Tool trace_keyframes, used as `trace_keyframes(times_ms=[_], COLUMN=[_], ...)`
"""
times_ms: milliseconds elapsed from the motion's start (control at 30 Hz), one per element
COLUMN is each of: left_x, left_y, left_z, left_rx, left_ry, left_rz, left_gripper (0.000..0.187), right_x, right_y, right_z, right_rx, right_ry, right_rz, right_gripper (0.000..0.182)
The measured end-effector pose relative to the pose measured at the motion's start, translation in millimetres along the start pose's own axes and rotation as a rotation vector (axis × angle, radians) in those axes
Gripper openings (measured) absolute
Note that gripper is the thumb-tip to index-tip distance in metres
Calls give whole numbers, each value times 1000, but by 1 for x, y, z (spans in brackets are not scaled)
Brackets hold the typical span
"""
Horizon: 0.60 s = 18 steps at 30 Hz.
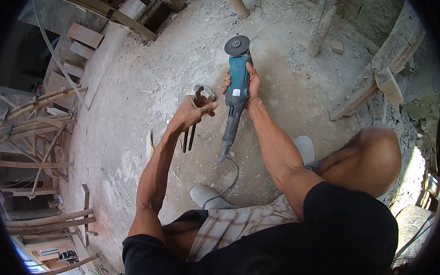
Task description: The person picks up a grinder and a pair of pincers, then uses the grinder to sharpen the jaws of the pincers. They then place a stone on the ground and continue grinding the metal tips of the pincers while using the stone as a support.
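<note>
A teal and black angle grinder (238,79) is upright in the view, its dark disc (237,45) at the top and its cord (235,180) trailing down past my shoe. My right hand (253,84) is wrapped round the grinder's body, with fingertips showing on its left side. To the left, my left hand (194,112) holds dark metal pincers (191,136), their head up and two handles hanging below the palm. Just behind the pincers' head lies a grey stone chunk (208,93), partly hidden by them.
Wooden posts (323,26) and a slanting beam (364,90) stand at the right, near a small brick piece (337,47). Bamboo poles (34,109) are stacked at the left. A wooden frame (112,15) edges a floor opening at the upper left.
</note>
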<state>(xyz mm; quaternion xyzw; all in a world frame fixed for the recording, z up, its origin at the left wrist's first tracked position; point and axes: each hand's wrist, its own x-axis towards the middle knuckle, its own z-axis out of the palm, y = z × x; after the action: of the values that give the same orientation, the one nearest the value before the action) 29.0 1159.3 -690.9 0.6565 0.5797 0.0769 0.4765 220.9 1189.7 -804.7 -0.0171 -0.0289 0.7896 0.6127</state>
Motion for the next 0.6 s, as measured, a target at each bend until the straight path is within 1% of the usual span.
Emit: trace_keyframes(times_ms=[33,100,133,233,267,333,367,433,467,500,533,567,600], left_x=[-2,-8,-7,-6,-7,-8,-7,-3,-1,0,1,2,2], left_y=[1,13,12,10,11,17,15,2,-2,-7,-10,-12,-14], left_z=[9,23,26,30,28,23,24,28,31,33,35,35,36], left_rx=[2,-73,-47,-23,-22,-199,-199,-268,-354,-357,-428,-497,-500], left_ry=[-11,64,60,56,53,-106,-106,-182,-204,-203,-203,-203,-202], left_rz=[-7,-18,34,73,68,-137,-136,-131,-136,-138,-152,-166,-169], left_gripper=[37,43,50,49,49,45,45,38,31,31,28,26,26], right_x=[-1,-1,0,2,2,3,3,3,3,3,4,4,3], right_y=[1,3,4,3,3,5,5,6,6,8,8,8,9], right_z=[2,3,4,0,-2,-6,-6,-7,-7,-7,-7,-7,-8], right_rx=[-12,-38,-22,-23,-1,19,23,28,35,40,39,2,-34], right_ry=[12,34,49,70,34,-4,-12,-19,-28,-37,-38,-38,-36], right_rz=[-3,-29,-12,2,-2,-8,-19,-30,-41,-51,-48,-72,-95], right_gripper=[57,55,55,55,57,59,59,59,59,59,59,59,59])
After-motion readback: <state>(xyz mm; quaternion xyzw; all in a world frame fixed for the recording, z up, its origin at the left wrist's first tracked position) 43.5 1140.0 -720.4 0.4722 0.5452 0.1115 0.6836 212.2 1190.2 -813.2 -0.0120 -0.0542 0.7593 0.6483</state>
